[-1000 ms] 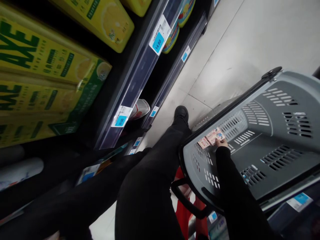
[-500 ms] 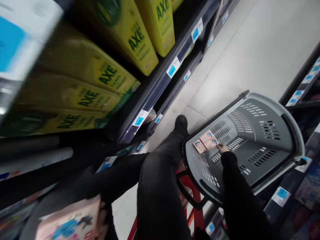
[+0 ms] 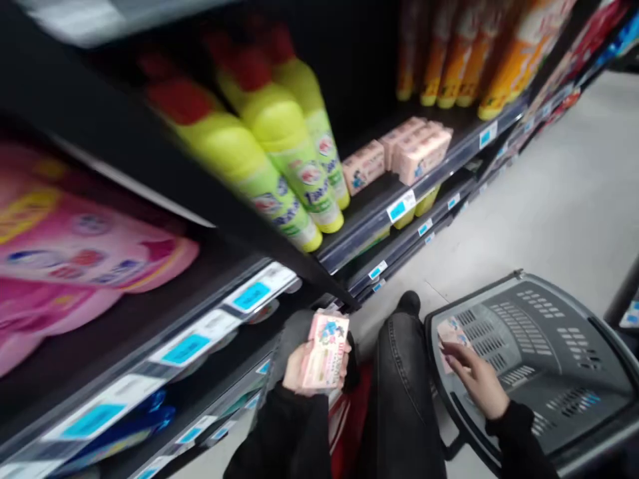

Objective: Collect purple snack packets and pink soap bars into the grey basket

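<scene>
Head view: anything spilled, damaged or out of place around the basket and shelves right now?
Nothing stands out. The left hand holds a pink box, intact as far as the blur shows. The right hand hovers over the grey basket, where another pink pack lies flat. The yellow-green bottles stand in a row on their shelf.

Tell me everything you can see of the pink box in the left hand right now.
The pink box is a small, flat rectangular pack, apparently printed card, pale pink with a blue-and-white cartoon figure and red lettering too blurred to read. It looks closed and undamaged. The left hand holds it upright, slightly tilted, printed face toward the camera, fingers wrapped around its lower part and sides. It sits just below the shelf edge, beside the person's dark-trousered knee, and appears to touch nothing but the hand.
</scene>
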`<action>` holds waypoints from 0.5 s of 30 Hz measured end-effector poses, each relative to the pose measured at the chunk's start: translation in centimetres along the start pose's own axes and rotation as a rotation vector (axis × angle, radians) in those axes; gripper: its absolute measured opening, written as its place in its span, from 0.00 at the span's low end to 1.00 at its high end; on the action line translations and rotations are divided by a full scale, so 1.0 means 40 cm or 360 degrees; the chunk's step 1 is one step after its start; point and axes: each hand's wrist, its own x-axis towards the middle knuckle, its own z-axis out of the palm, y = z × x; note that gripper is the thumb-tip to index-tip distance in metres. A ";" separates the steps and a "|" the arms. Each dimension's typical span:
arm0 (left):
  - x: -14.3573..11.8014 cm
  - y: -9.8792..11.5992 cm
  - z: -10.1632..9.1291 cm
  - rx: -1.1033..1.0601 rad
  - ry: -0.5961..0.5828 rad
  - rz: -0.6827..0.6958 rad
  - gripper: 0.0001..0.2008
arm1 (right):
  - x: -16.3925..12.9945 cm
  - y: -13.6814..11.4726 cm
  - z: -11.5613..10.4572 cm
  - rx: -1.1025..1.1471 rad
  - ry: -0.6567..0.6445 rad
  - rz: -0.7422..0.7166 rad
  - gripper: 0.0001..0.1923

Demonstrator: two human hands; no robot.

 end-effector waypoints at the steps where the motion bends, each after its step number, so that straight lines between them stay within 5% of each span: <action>1: 0.003 -0.005 -0.003 0.0009 0.0016 0.0051 0.33 | -0.012 -0.043 0.021 0.0068 -0.0033 -0.0057 0.20; 8: 0.015 -0.022 0.017 0.0089 0.0107 0.0203 0.37 | -0.033 -0.257 0.218 0.0658 -0.0186 -0.0111 0.24; 15: 0.053 -0.053 0.013 0.0171 0.0486 0.0176 0.35 | -0.028 -0.277 0.448 0.1122 -0.0196 0.0007 0.32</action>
